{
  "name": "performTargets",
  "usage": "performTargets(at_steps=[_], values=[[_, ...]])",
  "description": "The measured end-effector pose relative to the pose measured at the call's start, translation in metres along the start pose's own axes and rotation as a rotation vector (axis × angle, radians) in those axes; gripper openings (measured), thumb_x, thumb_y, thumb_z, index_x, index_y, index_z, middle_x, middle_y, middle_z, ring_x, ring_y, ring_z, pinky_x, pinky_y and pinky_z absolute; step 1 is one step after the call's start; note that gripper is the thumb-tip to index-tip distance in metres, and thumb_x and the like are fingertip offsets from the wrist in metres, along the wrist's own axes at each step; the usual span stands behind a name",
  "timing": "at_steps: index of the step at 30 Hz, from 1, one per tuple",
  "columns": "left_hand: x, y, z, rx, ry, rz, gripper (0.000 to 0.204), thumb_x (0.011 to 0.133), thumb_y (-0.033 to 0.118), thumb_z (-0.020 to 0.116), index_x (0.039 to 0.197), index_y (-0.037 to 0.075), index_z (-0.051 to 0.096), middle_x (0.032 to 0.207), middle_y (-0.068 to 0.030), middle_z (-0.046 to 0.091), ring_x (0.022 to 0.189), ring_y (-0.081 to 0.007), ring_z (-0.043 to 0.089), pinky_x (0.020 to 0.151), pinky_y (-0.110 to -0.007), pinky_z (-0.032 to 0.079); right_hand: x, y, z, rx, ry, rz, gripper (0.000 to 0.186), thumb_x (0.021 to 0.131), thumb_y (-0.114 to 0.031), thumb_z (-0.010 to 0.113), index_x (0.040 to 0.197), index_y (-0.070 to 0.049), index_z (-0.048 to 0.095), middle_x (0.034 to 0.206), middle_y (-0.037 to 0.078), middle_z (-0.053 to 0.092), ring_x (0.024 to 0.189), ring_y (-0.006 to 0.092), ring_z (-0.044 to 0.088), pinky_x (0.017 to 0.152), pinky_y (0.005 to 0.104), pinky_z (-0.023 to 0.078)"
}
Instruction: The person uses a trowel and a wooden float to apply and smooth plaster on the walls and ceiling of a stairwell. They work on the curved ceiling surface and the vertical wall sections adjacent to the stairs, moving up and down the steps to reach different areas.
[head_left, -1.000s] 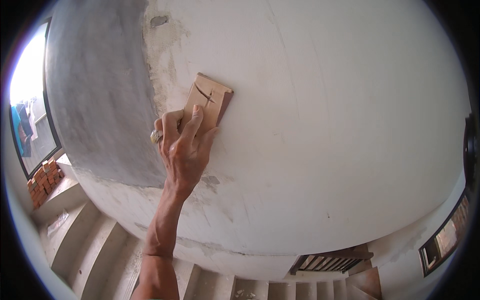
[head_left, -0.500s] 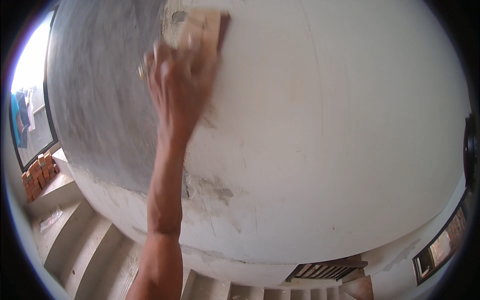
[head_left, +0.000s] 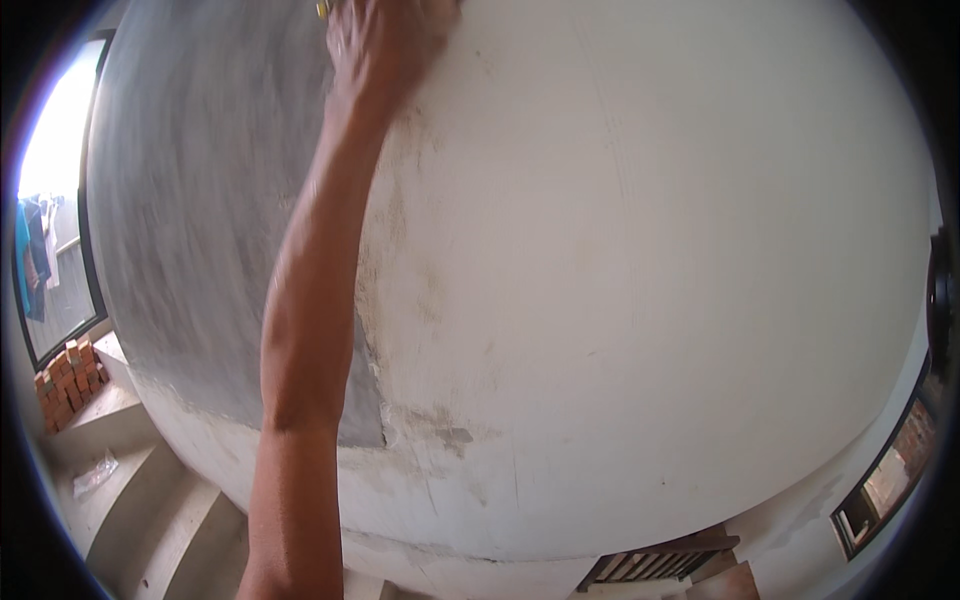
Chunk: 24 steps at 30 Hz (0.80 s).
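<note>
We've got the left hand (head_left: 385,50) high up the wall (head_left: 650,260), blurred, in front of the grey patch's (head_left: 190,180) right edge, a ring (head_left: 322,9) on one finger. Fingertips run out past the top of the view, so we can't tell the grip or what's in it. Patch covers the wall's left part, bottom right corner just right of our forearm (head_left: 310,350). Steps (head_left: 165,545) along the wall's bottom left edge, clear bag (head_left: 95,474) on one, bricks (head_left: 70,385) stacked below the window (head_left: 60,150)
</note>
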<state>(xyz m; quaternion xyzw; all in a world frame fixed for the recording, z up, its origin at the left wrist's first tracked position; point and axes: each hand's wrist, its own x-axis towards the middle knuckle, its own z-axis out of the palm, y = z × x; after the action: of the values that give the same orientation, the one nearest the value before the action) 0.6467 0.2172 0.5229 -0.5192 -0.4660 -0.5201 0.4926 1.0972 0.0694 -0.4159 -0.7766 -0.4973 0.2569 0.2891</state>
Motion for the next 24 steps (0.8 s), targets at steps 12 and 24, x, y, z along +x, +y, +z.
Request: performTargets(at_steps=[12,24], values=[[0.018,-0.017,0.024,0.116,0.253,0.224,0.036,0.086,0.034,0.071,0.107,0.005,0.074,0.109,-0.0169,0.065,0.103,-0.0322,0.06,0.089,-0.047,0.049,0.019,-0.008,-0.002,0.022,0.055,0.014,0.041,0.092,-0.023,0.059,0.128,-0.004,0.063,0.108,0.016,0.068,0.085,0.0263,0.066,0.072,0.0372,0.053],[-0.04,0.07,0.049,-0.03,-0.028,0.46,0.038,0.087,0.009,0.067,0.123,-0.004,0.065,0.104,-0.0236,0.059,0.1,-0.0329,0.056,0.089,-0.04,0.054,0.011,-0.001,-0.012,0.031,0.107,0.078,0.041,0.091,-0.021,0.059,0.128,-0.004,0.063,0.107,0.016,0.068,0.085,0.0266,0.066,0.072,0.0376,0.053]])
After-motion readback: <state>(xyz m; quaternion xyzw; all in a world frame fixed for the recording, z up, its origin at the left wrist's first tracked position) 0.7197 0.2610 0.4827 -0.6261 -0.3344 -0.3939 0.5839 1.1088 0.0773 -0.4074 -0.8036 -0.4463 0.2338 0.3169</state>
